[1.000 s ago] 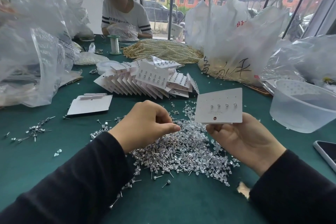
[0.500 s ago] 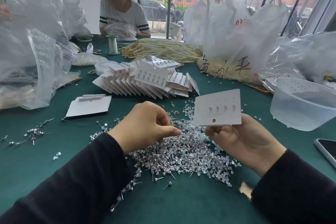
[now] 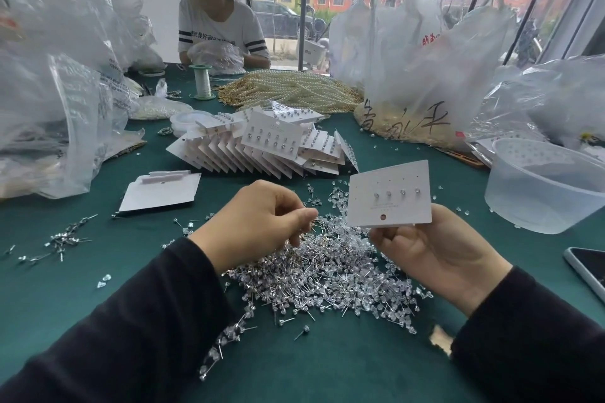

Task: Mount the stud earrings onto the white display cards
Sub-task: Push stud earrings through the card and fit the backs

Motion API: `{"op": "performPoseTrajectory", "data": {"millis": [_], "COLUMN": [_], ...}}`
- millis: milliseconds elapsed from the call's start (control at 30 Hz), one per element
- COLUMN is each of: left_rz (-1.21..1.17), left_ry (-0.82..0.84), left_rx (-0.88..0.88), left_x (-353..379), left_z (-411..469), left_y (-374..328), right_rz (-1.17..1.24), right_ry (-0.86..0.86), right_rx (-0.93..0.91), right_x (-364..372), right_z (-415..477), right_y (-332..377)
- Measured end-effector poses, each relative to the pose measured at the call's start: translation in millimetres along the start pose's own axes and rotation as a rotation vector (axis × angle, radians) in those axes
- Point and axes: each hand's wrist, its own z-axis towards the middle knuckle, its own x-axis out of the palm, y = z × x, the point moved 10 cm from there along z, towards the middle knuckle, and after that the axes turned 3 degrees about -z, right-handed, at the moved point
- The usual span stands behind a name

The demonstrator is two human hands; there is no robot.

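Grips the thin white rectangular paper display card [image 3: 389,196], four studs seated, by its lower edge in the right hand [image 3: 435,249] above the heap of tiny silver clear-stone stud earrings [image 3: 327,278] on the green table [image 3: 327,370], curls the left hand [image 3: 262,219] fingertips together over that heap, contents impossible to tell; probably feather-light, bendy card and slippery, prickly studs, so best pinched at the stone head.

The black-sleeved left arm [image 3: 131,321] and right arm [image 3: 530,337] reach in from the near edge, the left hand [image 3: 262,222] knuckles-up at centre with curled fingers and thumb meeting forefinger, the right hand [image 3: 435,255] palm-up beside it, pinching a white card [image 3: 389,195] by its lower edge.
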Motion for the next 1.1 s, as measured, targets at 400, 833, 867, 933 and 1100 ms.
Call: {"op": "performPoseTrajectory", "data": {"millis": [400, 833, 867, 933, 1100], "left_rz": [-0.623, -0.801, -0.793, -0.765, -0.653], "left_ry": [-0.026, -0.023, -0.02, -0.018, -0.063], "left_rx": [-0.099, -0.071, -0.065, -0.048, 0.004], "left_x": [5, 17, 16, 16, 14], "left_z": [-4, -7, -7, -8, -9], "left_y": [1, -11, -12, -15, -18], "right_rz": [-0.005, -0.004, -0.001, 0.008, 0.012], "right_ry": [0.075, 0.203, 0.205, 0.213, 0.233], "right_rx": [0.015, 0.005, 0.007, 0.008, -0.029], "right_x": [12, 29, 29, 30, 33], "right_z": [-2, -10, -10, -11, -13], "right_y": [-6, -8, -8, -9, -7]}}
